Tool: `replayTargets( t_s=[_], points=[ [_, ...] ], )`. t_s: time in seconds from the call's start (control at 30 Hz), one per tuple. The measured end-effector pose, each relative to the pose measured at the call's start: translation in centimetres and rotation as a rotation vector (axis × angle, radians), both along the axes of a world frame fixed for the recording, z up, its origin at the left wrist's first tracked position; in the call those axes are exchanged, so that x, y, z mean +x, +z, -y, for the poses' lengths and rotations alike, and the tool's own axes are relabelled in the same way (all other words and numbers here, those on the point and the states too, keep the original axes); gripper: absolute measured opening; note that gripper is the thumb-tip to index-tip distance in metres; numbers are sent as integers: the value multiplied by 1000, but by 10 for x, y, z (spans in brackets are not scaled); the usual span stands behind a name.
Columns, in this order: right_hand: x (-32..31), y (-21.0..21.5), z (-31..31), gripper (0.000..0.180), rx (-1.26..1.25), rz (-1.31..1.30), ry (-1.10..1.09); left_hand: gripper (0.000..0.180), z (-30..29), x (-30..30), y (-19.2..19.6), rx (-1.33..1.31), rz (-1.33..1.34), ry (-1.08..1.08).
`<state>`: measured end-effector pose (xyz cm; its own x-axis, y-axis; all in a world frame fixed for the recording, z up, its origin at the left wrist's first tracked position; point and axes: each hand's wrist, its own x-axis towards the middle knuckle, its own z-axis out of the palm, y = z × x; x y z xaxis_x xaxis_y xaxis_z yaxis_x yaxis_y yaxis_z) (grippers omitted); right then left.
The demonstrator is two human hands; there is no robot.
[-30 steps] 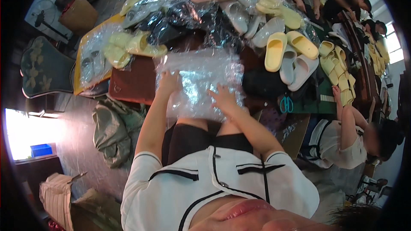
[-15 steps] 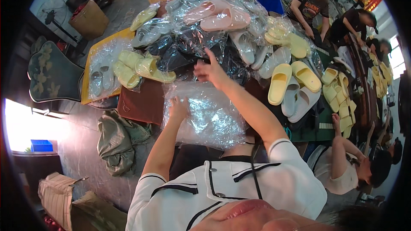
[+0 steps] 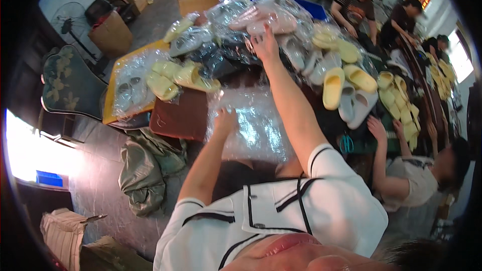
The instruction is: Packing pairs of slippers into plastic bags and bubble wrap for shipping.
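A stack of clear plastic bags [image 3: 251, 138] lies in front of me at the table's near edge. My left hand [image 3: 226, 119] rests on its left part, fingers laid on the film. Stretched far forward, my right hand [image 3: 263, 46] is at the heap of bagged slippers, its fingers apart and nothing visible in them. Just beyond that hand are pink slippers [image 3: 281, 23] in clear wrapping. Dark bagged slippers [image 3: 216, 62] lie to its left; whether the fingertips touch the heap, I cannot tell. Yellow bagged slippers [image 3: 163, 85] sit left of the stack.
Unbagged yellow slippers [image 3: 333, 89] and grey slippers [image 3: 359, 108] stand at the right, with teal scissors [image 3: 346, 144] nearer me. A yellow tray [image 3: 109, 101] holds bagged slippers at the left. A chair [image 3: 70, 83] stands beyond it. Several other people work along the right.
My right hand has moved forward, from above the near side of the heap to the pink slippers. My left hand stays on the bags. The view has shifted slightly; the person at right moved their hands.
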<state>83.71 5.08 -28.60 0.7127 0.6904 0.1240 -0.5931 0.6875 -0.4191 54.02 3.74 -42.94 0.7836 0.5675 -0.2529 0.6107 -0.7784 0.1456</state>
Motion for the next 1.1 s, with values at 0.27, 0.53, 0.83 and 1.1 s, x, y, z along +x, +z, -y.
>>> replayTargets(
  t_s=[0.27,0.53,0.83,1.1],
  points=[
    [0,43,52,45,26,-131,-245,63,19,-22,99,205,260,-160],
    [-10,8,199,50,43,-150,-760,59,58,-110,162,74,547,-348],
    [-84,-119,246,89,-1285,-132,-1025,53,86,-133,156,-53,644,-435],
    [-30,-77,249,34,-816,309,-680,49,95,-130,150,-130,695,-402]
  ],
)
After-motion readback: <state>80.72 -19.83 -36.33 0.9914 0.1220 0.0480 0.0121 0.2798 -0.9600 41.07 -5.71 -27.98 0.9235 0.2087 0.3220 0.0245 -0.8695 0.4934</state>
